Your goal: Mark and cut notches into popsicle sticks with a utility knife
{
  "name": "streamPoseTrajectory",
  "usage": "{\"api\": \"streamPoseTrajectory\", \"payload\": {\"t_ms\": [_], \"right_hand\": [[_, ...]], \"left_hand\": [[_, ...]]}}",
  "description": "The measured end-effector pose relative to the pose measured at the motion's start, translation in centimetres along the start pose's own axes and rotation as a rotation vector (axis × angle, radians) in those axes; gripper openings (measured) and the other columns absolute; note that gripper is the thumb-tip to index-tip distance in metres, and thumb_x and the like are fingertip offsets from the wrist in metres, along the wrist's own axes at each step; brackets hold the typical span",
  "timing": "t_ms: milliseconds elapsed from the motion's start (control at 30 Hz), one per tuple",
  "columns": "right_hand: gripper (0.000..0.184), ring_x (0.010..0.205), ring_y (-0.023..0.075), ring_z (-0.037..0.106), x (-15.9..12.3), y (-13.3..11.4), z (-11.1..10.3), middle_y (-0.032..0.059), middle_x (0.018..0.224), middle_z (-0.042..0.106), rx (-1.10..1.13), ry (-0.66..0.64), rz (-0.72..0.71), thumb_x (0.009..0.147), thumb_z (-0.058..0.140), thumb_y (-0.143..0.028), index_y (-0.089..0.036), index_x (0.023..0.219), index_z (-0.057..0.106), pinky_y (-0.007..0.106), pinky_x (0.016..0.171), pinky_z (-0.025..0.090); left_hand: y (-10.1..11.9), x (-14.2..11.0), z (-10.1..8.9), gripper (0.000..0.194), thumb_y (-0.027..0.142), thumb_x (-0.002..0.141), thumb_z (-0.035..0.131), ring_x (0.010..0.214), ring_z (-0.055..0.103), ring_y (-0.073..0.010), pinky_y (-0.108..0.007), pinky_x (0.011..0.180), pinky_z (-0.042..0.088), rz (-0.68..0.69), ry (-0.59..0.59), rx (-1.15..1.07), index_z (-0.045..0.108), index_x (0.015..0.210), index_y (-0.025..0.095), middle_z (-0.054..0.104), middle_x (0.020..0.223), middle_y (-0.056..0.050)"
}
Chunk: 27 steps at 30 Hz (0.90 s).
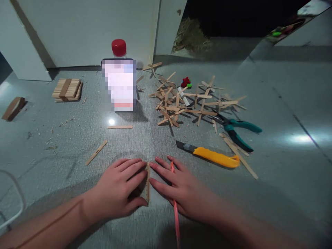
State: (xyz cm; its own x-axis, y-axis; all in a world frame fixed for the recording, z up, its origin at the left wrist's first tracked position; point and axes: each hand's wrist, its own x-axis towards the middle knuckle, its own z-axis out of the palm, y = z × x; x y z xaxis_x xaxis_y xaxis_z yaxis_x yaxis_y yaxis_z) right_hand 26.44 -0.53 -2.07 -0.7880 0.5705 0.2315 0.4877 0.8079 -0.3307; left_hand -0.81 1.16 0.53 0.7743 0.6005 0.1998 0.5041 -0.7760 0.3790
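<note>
Between my hands lies a narrow wooden strip [148, 185], like craft sticks set together, with small dark marks along it. My left hand [121, 185] presses its fingertips and thumb against the strip's left side. My right hand [178, 186] rests its index and middle fingertips against the right side. A pink pencil [176, 221] is tucked between the right hand's fingers, its lower end pointing toward me. Beyond my hands lie a single craft stick [120, 127] and a notched craft stick [97, 152]. A yellow utility knife [216, 157], blade out, lies beyond my right hand.
Pliers with teal handles [240, 133] lie at right, beside loose sticks [241, 157]. Crossed craft-stick pieces [169, 109] pile up behind the knife. A phone [121, 86] leans on a red-capped bottle [119, 47]. A banded stick bundle [66, 89] sits at left.
</note>
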Motion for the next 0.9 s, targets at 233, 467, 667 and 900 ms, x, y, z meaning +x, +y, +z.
{"api": "streamPoseTrajectory", "payload": {"t_ms": [233,467,667,900], "right_hand": [[0.035,0.142,0.0438,0.060,0.19,-0.07,-0.19,0.0251,0.150,0.063,0.005,0.012,-0.002,0.099,0.056,-0.011,-0.017,0.131,0.069,0.071,0.110,0.051],[0.034,0.142,0.0438,0.060,0.17,-0.05,-0.12,0.0248,0.150,0.063,0.004,0.016,0.000,0.101,0.054,-0.012,-0.019,0.130,0.069,0.071,0.108,0.053],[0.035,0.147,0.0458,0.054,-0.25,0.09,0.10,0.0284,0.155,0.057,0.015,-0.015,-0.017,0.100,0.056,-0.014,-0.024,0.131,0.071,0.074,0.110,0.048],[0.038,0.149,0.0424,0.052,-0.40,0.16,0.28,0.0257,0.158,0.055,0.009,-0.020,-0.015,0.100,0.057,-0.013,-0.025,0.133,0.070,0.072,0.114,0.045]], "left_hand": [[-0.20,-0.16,0.21,0.066,0.062,0.090,0.076,0.129,0.068,-0.0357,-0.055,0.104,0.059,0.002,-0.003,-0.013,0.064,0.132,0.012,0.071,0.139,-0.017],[-0.26,-0.19,0.36,0.065,0.060,0.089,0.078,0.131,0.067,-0.0356,-0.054,0.107,0.057,-0.012,-0.012,-0.015,0.065,0.131,0.012,0.070,0.142,-0.017],[-0.35,-0.34,0.56,0.066,0.063,0.090,0.075,0.133,0.066,-0.0363,-0.056,0.107,0.055,-0.028,-0.024,-0.039,0.064,0.132,0.012,0.070,0.142,-0.018],[-0.34,-0.27,0.45,0.064,0.064,0.091,0.074,0.133,0.065,-0.0362,-0.056,0.109,0.054,-0.038,-0.027,-0.069,0.065,0.130,0.012,0.070,0.141,-0.019]]}}
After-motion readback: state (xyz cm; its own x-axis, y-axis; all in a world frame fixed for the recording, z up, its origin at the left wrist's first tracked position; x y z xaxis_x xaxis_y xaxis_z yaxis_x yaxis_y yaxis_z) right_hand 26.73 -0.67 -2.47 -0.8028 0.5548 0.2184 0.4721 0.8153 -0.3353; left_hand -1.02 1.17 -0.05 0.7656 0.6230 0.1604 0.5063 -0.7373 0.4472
